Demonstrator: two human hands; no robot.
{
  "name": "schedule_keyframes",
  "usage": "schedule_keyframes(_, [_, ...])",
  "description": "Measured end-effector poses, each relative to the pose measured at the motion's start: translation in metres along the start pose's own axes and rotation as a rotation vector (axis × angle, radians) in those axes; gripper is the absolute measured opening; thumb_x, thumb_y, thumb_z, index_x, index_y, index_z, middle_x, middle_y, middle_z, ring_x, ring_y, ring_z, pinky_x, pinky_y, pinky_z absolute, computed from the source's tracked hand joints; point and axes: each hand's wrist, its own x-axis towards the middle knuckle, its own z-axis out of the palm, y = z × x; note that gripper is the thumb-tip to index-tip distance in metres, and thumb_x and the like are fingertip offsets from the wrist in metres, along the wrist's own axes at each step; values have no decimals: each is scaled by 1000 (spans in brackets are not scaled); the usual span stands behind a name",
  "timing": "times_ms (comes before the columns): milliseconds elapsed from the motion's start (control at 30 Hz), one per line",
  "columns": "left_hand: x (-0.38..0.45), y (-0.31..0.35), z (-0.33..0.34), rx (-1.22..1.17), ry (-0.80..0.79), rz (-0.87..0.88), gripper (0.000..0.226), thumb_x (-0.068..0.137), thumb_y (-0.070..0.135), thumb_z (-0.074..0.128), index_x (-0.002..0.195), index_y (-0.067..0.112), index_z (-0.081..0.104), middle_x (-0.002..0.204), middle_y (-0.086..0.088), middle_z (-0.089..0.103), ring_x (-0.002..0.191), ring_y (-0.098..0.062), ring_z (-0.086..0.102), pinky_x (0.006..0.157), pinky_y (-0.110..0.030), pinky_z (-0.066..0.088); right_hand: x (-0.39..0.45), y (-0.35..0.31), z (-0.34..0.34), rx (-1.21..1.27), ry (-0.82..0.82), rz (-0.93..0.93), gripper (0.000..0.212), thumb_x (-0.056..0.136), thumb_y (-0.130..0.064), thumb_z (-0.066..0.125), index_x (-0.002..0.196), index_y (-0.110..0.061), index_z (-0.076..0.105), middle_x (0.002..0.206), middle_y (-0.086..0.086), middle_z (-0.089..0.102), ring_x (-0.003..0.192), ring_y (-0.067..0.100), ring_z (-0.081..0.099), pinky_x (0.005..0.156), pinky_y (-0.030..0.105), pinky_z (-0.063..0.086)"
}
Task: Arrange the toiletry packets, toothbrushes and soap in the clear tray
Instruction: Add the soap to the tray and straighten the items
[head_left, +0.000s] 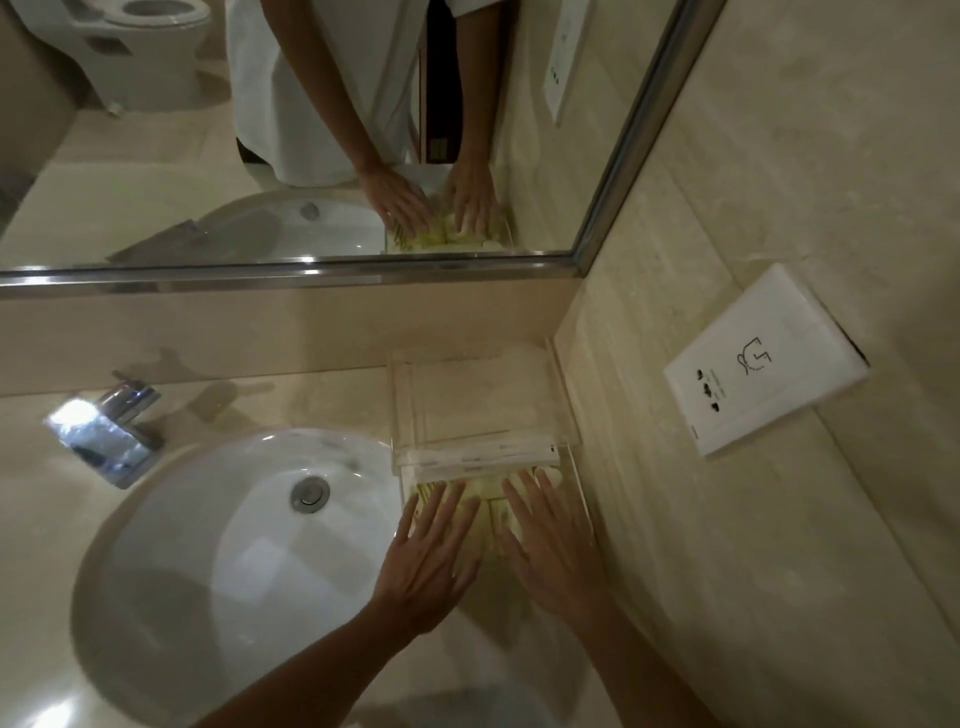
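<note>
Here, left hand (431, 551) and right hand (545, 545), fingers spread, flatten toiletry packets (480, 499) in the clear tray (566, 415) beside the sink (208, 545); next, presumably straightening.

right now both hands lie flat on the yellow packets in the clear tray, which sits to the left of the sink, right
Not quite: the head view shows the clear tray to the right of the sink, in the corner by the wall. Otherwise yes: left hand and right hand lie flat on the yellow packets.

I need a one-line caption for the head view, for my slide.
Both hands, left hand and right hand, lie flat on the yellowish packets in the clear tray beside the sink.
</note>
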Motion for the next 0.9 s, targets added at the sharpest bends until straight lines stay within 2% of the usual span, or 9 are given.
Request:
schedule_keyframes(167, [5,16,20,-20,-69,-98,61,97,51,10,150,21,10,159,-8,7,147,-30,3,114,-53,12,-2,7,21,-58,107,16,59,97,-51,32,151,-31,19,160,-5,16,149,15,6,117,49,10])
schedule_keyframes(267, [5,14,26,-16,-94,-106,60,97,49,5,151,22,7,160,-7,6,147,-31,2,114,-53,11,2,13,30,-39,84,3,59,97,-50,33,151,-31,19,160,-6,17,149,15,6,117,49,9])
schedule_keyframes(400, [7,13,20,-49,-88,-107,60,98,50,8,151,23,11,160,-5,9,147,-28,4,113,-53,12,0,13,25,-44,108,-8,59,96,-53,32,150,-33,21,159,-9,17,148,14,10,119,44,5])
schedule_keyframes(500, [11,15,8,-77,-43,-73,59,98,48,6,150,21,11,159,-4,10,147,-25,4,114,-50,10,6,3,18,-27,166,-30,53,98,-43,35,149,-28,28,156,-4,28,147,13,17,117,45,14])
schedule_keyframes(567, [19,16,4,-96,-20,-66,59,98,45,2,151,19,7,159,-4,8,147,-22,4,114,-48,9,17,-4,20,-56,126,-105,53,99,-36,30,150,-24,25,157,-3,28,147,12,14,117,48,18])
schedule_keyframes(633, [25,12,5,-95,-25,-105,58,99,44,0,151,18,6,159,-5,10,147,-23,5,114,-47,9,28,-7,24,-73,78,-117,53,99,-35,24,151,-23,21,158,-3,24,148,11,9,118,48,13])
schedule_keyframes(733, [24,-2,11,-53,-50,-150,59,98,45,4,150,17,7,159,-7,13,146,-24,8,114,-47,8,35,-4,27,-46,55,-49,53,99,-39,19,151,-28,20,159,-7,20,148,10,11,118,46,4])
schedule_keyframes(900, [19,-9,6,-59,-20,-147,61,98,45,9,150,14,8,158,-7,12,147,-23,6,115,-45,8,31,5,23,-59,70,-15,57,98,-48,20,151,-28,19,159,-7,19,148,11,11,118,47,2])
